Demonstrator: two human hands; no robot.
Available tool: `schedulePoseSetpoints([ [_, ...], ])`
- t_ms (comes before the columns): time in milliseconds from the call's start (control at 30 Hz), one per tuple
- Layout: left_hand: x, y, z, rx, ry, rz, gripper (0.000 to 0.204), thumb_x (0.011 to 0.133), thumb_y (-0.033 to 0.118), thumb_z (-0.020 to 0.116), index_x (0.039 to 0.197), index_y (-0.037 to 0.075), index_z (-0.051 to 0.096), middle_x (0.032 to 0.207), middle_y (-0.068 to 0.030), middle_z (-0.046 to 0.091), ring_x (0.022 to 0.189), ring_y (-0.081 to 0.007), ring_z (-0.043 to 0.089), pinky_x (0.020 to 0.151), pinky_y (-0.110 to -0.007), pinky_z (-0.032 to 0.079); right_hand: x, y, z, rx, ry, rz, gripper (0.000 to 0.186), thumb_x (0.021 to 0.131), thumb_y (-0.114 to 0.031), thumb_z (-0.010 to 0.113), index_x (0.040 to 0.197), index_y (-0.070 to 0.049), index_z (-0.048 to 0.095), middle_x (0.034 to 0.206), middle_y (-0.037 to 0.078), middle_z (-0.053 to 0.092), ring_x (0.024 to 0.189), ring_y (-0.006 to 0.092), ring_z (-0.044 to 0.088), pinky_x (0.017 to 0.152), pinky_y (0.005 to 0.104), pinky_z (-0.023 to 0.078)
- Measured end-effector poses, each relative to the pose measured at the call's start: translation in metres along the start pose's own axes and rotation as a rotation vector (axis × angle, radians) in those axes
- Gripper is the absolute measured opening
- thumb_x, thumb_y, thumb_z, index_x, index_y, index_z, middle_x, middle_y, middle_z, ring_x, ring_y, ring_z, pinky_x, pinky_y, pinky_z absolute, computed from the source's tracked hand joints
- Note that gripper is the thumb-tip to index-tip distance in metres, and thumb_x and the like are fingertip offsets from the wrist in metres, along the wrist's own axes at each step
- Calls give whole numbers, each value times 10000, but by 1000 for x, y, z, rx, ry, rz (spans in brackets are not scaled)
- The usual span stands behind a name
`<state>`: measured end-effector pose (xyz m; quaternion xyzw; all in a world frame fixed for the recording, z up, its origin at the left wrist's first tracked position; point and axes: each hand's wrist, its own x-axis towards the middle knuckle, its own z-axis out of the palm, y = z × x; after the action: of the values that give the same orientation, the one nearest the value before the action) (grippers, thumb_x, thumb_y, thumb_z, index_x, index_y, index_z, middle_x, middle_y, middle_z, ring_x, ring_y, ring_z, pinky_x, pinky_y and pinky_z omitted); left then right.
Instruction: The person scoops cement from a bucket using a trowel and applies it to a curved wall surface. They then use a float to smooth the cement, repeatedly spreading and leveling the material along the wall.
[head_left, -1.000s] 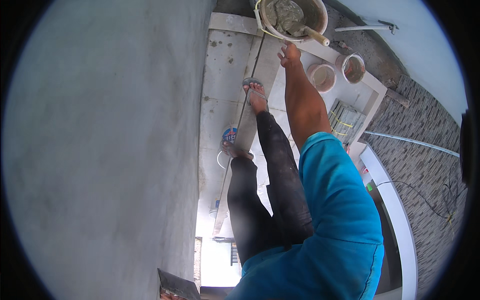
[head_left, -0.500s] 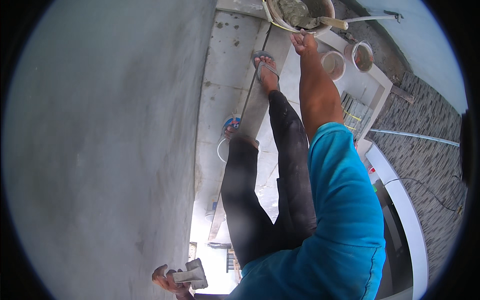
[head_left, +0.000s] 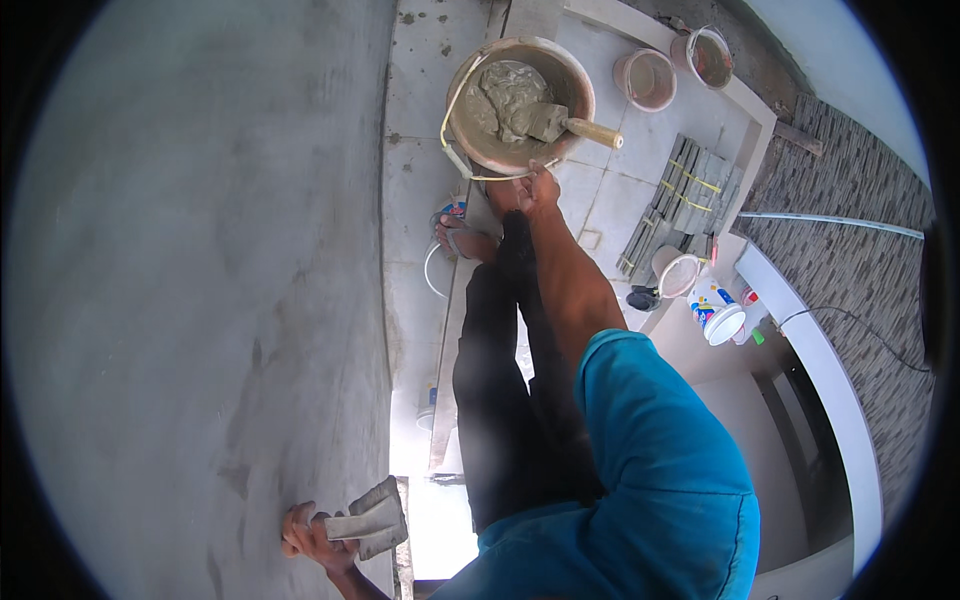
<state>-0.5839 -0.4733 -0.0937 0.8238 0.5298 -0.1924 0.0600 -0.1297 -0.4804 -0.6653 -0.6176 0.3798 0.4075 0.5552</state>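
My right hand (head_left: pixel 538 190) grips the near rim of a round bucket (head_left: pixel 582 88), beside its yellowish wire handle. Inside lies a heap of wet grey mortar (head_left: pixel 512 88). A pointing trowel (head_left: pixel 592 131) rests in it, its wooden handle sticking out over the right rim. Low on the left, my left hand (head_left: pixel 318 537) is closed on the handle of a plastering trowel (head_left: pixel 384 517) with a flat grey plate. Its fingers are at the grey plastered wall (head_left: pixel 220 300); whether they press on it I cannot tell.
My sandalled feet stand on or beside a narrow plank (head_left: pixel 452 330). Two small buckets (head_left: pixel 645 80) (head_left: pixel 705 58) are at the far right. Strapped tile strips (head_left: pixel 690 190) lie on the floor, with a small pail (head_left: pixel 676 272) and a white tub (head_left: pixel 716 312) nearer.
The bucket has come nearer and to the left in my right hand's grip. My farther foot has drawn back toward the other. The left hand and plastering trowel have shifted slightly up.
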Motion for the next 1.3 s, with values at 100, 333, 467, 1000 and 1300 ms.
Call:
schedulePoseSetpoints([
  [100,11,7,0,-5,4,-21,613,987,660,348,751,131,546,1019,-95,635,1053,-339,585,871,-450,300,11,-5,-17,-115,0,-35,350,948,-105,634,1266,-8,523,1157,168,643,1028,289,662,838,389,581],
  [333,15,10,5,-38,-29,-83,637,998,656,328,748,108,533,1013,-119,628,1055,-370,565,859,-500,378,6,-52,-50,-478,-87,-143,708,931,-105,674,1513,-19,280,1248,173,628,1045,263,645,874,417,573],
  [467,13,12,10,-75,-25,-84,641,1004,646,327,750,93,528,1004,-130,624,1057,-378,555,858,-517,411,14,-118,-74,-857,-73,-152,1128,886,-393,795,1616,-42,10,1407,249,538,1285,352,535,989,522,523],
  [1000,-22,15,59,-174,-23,-398,451,1023,535,454,974,91,518,1145,-120,595,1157,-334,539,954,-504,411,-48,-160,76,-2440,-276,-508,314,966,-216,539,1206,-45,645,1057,155,745,956,317,737,796,457,587],
  [1300,-54,29,116,-1597,1,-982,472,1047,481,447,1262,61,457,1325,-140,543,1258,-319,510,1064,-486,406,-14,-140,111,-2460,-45,-1221,229,994,-193,503,1072,-74,683,1054,130,666,952,318,710,770,462,578],
])
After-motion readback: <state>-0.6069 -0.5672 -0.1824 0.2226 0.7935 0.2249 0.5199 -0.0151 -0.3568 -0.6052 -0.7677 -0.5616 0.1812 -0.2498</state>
